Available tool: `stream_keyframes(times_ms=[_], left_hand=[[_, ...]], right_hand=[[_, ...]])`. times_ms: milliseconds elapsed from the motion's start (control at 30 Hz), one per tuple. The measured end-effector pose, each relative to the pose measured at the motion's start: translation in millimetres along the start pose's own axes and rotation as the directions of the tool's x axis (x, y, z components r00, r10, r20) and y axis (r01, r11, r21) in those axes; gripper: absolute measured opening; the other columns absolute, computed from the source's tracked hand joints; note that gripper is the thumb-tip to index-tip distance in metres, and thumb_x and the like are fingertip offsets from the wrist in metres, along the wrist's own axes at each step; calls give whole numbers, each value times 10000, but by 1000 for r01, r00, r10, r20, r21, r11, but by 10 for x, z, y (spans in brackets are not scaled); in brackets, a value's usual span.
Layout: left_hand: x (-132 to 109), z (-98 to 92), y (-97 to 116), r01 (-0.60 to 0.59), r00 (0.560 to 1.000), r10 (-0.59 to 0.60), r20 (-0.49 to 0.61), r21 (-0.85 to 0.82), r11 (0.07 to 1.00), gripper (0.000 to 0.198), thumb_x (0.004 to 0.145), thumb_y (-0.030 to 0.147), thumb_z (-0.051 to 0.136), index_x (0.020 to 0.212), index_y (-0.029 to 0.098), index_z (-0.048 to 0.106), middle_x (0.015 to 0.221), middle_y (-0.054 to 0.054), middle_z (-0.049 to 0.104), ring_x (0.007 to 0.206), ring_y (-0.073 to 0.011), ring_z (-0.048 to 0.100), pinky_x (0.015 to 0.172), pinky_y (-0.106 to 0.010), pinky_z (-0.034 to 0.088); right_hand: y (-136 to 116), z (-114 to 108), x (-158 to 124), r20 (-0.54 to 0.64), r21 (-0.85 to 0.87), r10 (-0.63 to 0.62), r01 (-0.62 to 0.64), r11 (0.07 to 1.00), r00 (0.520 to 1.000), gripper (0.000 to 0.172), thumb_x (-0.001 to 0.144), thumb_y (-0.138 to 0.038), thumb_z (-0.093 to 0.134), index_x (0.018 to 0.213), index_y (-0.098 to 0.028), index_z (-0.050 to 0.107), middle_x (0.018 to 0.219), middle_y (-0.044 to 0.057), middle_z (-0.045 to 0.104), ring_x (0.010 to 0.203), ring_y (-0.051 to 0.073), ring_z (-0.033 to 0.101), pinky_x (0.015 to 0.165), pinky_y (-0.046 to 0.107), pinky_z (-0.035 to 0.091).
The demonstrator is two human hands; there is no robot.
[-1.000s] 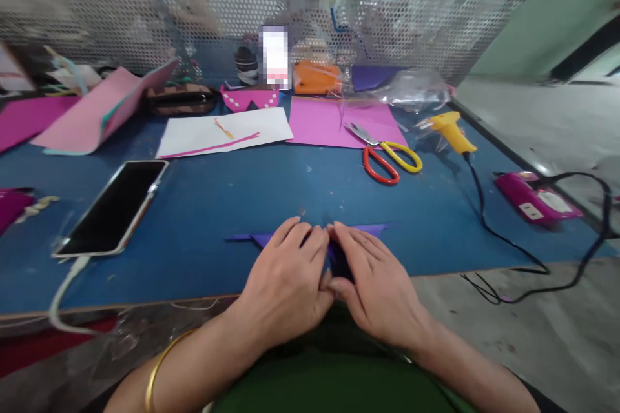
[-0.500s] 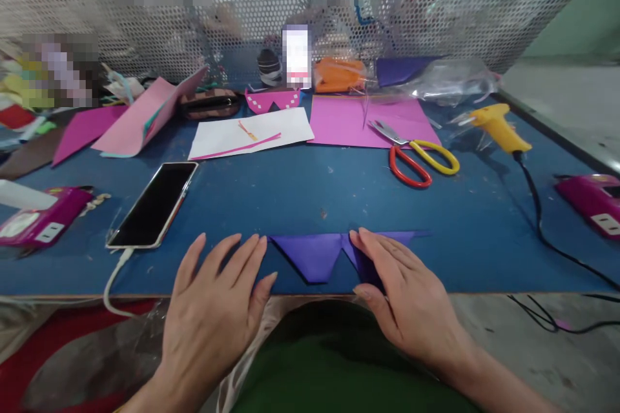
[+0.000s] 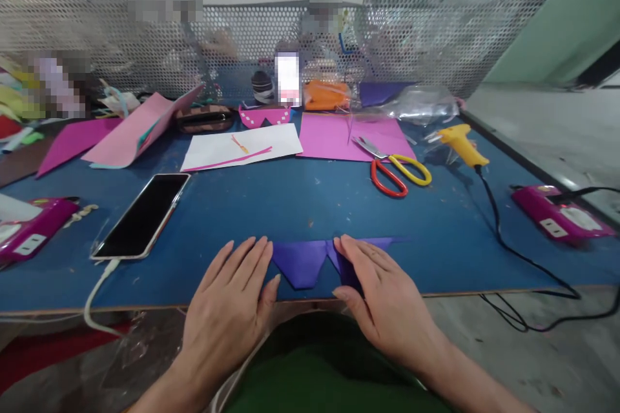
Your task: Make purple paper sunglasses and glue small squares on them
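A folded purple paper (image 3: 303, 261) with triangular points lies on the blue table (image 3: 300, 206) near its front edge. My left hand (image 3: 232, 300) lies flat and open, fingers together, its fingertips touching the paper's left end. My right hand (image 3: 382, 300) lies flat on the paper's right part, fingers stretched out, covering most of that side. Neither hand holds anything.
A phone (image 3: 143, 214) on a white cable lies to the left. Red-and-yellow scissors (image 3: 394, 168) rest by a pink sheet (image 3: 339, 132); a white sheet (image 3: 239, 145) lies beside it. A yellow glue gun (image 3: 462, 145) with black cord and magenta boxes (image 3: 562, 219) (image 3: 31, 235) sit at the sides. A perforated metal screen (image 3: 436, 19) closes the back.
A second ago both hands were pressed together over the paper. They have spread apart, the left hand sliding leftward, uncovering the purple triangle between them.
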State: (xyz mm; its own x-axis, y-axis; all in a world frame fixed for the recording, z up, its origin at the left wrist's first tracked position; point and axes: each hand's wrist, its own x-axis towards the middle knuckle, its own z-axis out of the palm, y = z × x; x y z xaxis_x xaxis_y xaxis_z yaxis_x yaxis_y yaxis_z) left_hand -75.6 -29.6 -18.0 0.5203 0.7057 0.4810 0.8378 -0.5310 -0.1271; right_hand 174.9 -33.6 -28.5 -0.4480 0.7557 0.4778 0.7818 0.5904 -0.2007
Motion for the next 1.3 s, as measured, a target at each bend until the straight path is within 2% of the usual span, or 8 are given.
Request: stream_keyframes(times_ms=[233,367,633,767,867,1000,1167,1300], left_hand=[[63,21,124,5,1000,-6,-24,-65,998,445,965,307,487,1269,5,607,1274,-212,661,1204,-350,588,1041,-536,450],[63,82,196,-12,1000,13,12,-80,997,470,984,348,453,1286,16,593,1270,-206,669,1176,-333,618,957,-480,541],[99,55,255,-10,1000,8,-23,-100,995,640,954,530,466,1228,-31,607,1205,-253,682,1126,-365,643,970,-547,534],[238,57,365,-45,998,56,40,-223,974,697,937,600,461,1288,12,588,1280,-221,662,1159,-338,629,906,-471,584],[315,83,445,-82,991,106,84,-254,964,727,916,625,483,1343,42,564,1315,-179,658,1177,-334,616,937,-479,567],[331,121,463,-107,988,129,85,-225,968,828,855,708,508,1326,31,584,1305,-185,665,1131,-351,628,921,-502,557],[325,181,441,-152,986,161,31,-191,970,743,866,616,572,1312,23,595,1285,-184,677,1085,-354,636,886,-486,549],[325,192,456,-141,989,147,17,-196,970,696,884,567,576,1334,36,575,1301,-174,669,1110,-345,630,911,-477,534]], right_hand=[[-17,20,11,-17,-41,-39,38,998,999,558,1024,-418,345,1312,32,506,1250,246,672,1178,321,647,918,488,594],[-19,23,9,-15,-38,-33,32,999,999,544,1023,-406,356,1320,27,498,1254,243,670,1186,310,643,926,472,592],[-11,24,4,4,-71,-53,53,996,999,537,1022,-388,349,1320,34,498,1258,243,669,1190,314,640,930,476,587],[-35,17,3,29,-94,-77,80,992,997,556,1022,-385,339,1330,54,485,1286,249,651,1220,321,618,951,475,574],[-53,1,16,47,-93,-80,84,992,996,557,1020,-382,339,1331,57,487,1304,243,642,1241,321,603,966,475,565],[21,-55,-27,34,-54,-26,28,998,999,482,1006,-329,380,1329,7,505,1295,200,662,1240,285,608,997,463,547],[246,-182,-235,-95,-121,154,-165,979,983,357,994,-232,412,1300,-85,524,1205,153,717,1172,247,655,999,475,536],[319,-252,-290,-48,-188,191,-197,962,980,337,991,-196,430,1292,-90,537,1211,143,715,1192,250,641,1024,481,511]])
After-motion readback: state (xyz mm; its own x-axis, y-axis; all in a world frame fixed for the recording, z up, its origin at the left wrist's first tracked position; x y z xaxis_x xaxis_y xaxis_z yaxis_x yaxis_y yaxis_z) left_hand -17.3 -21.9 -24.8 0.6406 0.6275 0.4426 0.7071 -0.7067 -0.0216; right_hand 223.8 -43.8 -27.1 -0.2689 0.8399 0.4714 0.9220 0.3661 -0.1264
